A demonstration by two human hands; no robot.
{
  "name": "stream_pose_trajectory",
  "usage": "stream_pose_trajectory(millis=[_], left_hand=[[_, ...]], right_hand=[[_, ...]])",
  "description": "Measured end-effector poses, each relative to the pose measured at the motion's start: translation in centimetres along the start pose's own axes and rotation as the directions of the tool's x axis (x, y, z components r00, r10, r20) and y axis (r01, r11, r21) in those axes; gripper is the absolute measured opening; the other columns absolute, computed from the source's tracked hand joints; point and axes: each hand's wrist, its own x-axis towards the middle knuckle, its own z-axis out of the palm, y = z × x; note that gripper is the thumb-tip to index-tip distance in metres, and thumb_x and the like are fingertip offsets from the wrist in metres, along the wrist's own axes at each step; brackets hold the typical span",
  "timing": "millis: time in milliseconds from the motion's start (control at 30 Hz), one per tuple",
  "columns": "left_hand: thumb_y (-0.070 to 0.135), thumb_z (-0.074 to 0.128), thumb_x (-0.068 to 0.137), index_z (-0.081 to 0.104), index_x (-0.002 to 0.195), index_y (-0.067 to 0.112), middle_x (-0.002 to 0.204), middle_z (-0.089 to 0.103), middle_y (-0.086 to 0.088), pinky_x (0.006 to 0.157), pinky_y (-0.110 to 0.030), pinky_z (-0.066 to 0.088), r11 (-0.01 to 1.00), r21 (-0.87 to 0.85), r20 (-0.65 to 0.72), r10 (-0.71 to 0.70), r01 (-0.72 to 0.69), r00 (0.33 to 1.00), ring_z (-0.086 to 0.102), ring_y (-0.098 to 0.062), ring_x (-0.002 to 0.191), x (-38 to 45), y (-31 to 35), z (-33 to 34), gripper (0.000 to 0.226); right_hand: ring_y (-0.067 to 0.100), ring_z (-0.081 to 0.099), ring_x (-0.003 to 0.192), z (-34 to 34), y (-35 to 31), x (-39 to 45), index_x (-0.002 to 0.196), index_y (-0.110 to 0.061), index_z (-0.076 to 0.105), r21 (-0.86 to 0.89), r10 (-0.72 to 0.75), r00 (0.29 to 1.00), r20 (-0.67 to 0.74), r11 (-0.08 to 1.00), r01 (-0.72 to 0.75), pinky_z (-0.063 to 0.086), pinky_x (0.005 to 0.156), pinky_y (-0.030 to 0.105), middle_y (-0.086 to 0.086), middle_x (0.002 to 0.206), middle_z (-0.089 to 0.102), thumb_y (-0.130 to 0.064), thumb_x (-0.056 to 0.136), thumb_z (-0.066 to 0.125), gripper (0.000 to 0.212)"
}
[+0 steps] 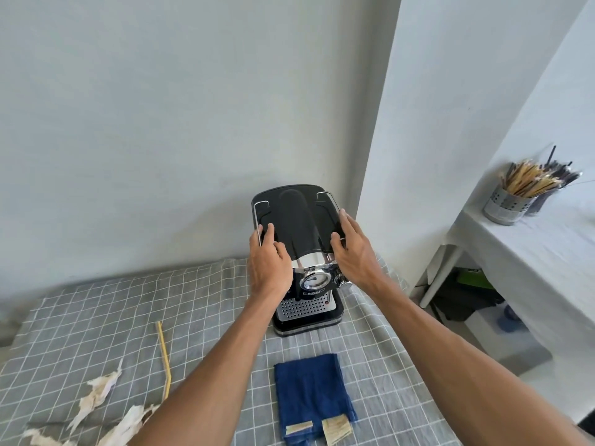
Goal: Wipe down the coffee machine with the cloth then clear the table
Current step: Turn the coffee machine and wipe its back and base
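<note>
A black and chrome coffee machine (297, 226) stands at the far right of the table, against the wall. My left hand (269, 263) grips its left side, thumb on the top panel. My right hand (354, 252) grips its right side the same way. A folded dark blue cloth (310, 389) lies flat on the table in front of the machine, with two pale tabs at its near edge. Neither hand touches the cloth.
The table carries a grey checked tablecloth (96, 317). A yellow straw (164, 358) and torn paper scraps (99, 391) lie at the left. To the right, a white-covered side table (531, 252) holds a metal holder of sticks (512, 201).
</note>
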Motion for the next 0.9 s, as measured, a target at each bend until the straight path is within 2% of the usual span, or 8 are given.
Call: stream_pose_trajectory(millis=[100,300,500,533,567,600,700,900], left_hand=[[0.013,0.039,0.105,0.042,0.153,0.009,0.158,0.035,-0.008,0.117,-0.036,0.032,1.0,-0.013,-0.018,-0.018,0.017,1.0,0.037,-0.02,0.145,0.1,0.3,-0.1,0.048],[0.013,0.04,0.105,0.043,0.152,0.012,0.156,0.041,-0.004,0.111,-0.036,0.038,1.0,-0.012,-0.018,-0.027,0.027,0.999,0.045,-0.02,0.139,0.9,-0.1,-1.3,0.048],[0.015,0.041,0.106,0.044,0.153,0.018,0.144,0.05,-0.002,0.098,-0.041,0.053,0.999,-0.042,0.13,0.032,-0.026,0.991,0.064,-0.021,0.109,3.5,-2.4,-4.3,0.047],[0.015,0.04,0.106,0.043,0.153,0.019,0.142,0.05,-0.001,0.091,-0.039,0.057,0.998,-0.055,0.163,0.042,-0.033,0.986,0.067,-0.021,0.1,4.0,-2.9,-4.9,0.047],[0.014,0.041,0.106,0.043,0.153,0.02,0.142,0.05,0.001,0.085,-0.032,0.058,0.997,-0.06,0.189,0.052,-0.041,0.981,0.068,-0.016,0.095,4.4,-3.4,-5.5,0.047],[0.013,0.041,0.106,0.044,0.153,0.02,0.143,0.049,0.002,0.085,-0.022,0.056,0.997,-0.045,0.205,0.063,-0.055,0.977,0.066,-0.011,0.096,4.9,-4.0,-6.1,0.047],[0.011,0.04,0.105,0.043,0.153,0.02,0.15,0.048,0.002,0.101,-0.018,0.039,0.993,0.033,0.242,0.102,-0.113,0.965,0.053,-0.012,0.125,5.6,-5.5,-7.5,0.049],[0.033,0.047,0.105,0.044,0.153,0.022,0.16,0.037,-0.002,0.119,-0.039,0.031,0.988,0.057,0.166,0.132,-0.143,0.977,0.038,-0.02,0.145,4.2,-5.5,-7.7,0.049]], right_hand=[[0.018,0.064,0.113,-0.1,-0.4,0.0,0.161,-0.015,0.031,0.057,0.02,1.0,-0.006,0.998,-0.019,0.059,0.093,0.036,0.003,0.157,0.04,-0.015,0.106,0.045,0.057],[0.003,0.057,0.063,0.8,-1.9,-0.8,0.158,-0.021,0.038,0.158,0.057,0.997,-0.057,0.986,-0.047,0.05,0.057,0.014,-0.001,0.136,0.055,-0.005,0.1,0.05,0.062],[0.01,0.058,0.099,3.8,-4.5,-2.5,0.162,-0.02,0.029,0.205,0.151,0.979,-0.14,0.971,-0.121,0.058,0.095,0.039,0.005,0.167,0.029,-0.009,0.101,0.053,0.066],[0.001,0.033,0.097,4.7,-4.8,-2.8,0.162,-0.02,0.029,0.221,0.173,0.974,-0.146,0.965,-0.138,0.056,0.1,0.039,0.004,0.17,0.023,-0.008,0.102,0.053,0.066],[0.025,0.028,0.144,5.6,-5.3,-3.3,0.162,-0.02,0.029,0.252,0.2,0.97,-0.138,0.954,-0.161,0.048,0.109,0.039,0.001,0.171,0.017,-0.007,0.102,0.053,0.066],[0.007,0.034,0.148,6.6,-5.7,-3.7,0.162,-0.021,0.028,0.287,0.224,0.967,-0.123,0.941,-0.181,0.038,0.119,0.04,-0.001,0.172,0.012,-0.006,0.102,0.052,0.067],[0.013,0.002,0.159,8.9,-7.0,-5.3,0.162,-0.024,0.029,0.315,0.256,0.956,-0.142,0.927,-0.202,0.018,0.129,0.044,-0.002,0.173,0.007,-0.011,0.104,0.051,0.063],[0.014,0.031,0.15,8.7,-6.8,-6.7,0.153,-0.029,0.04,0.168,0.169,0.955,-0.245,0.977,-0.13,0.032,0.121,0.037,0.0,0.162,0.036,-0.041,0.103,0.054,0.053]])
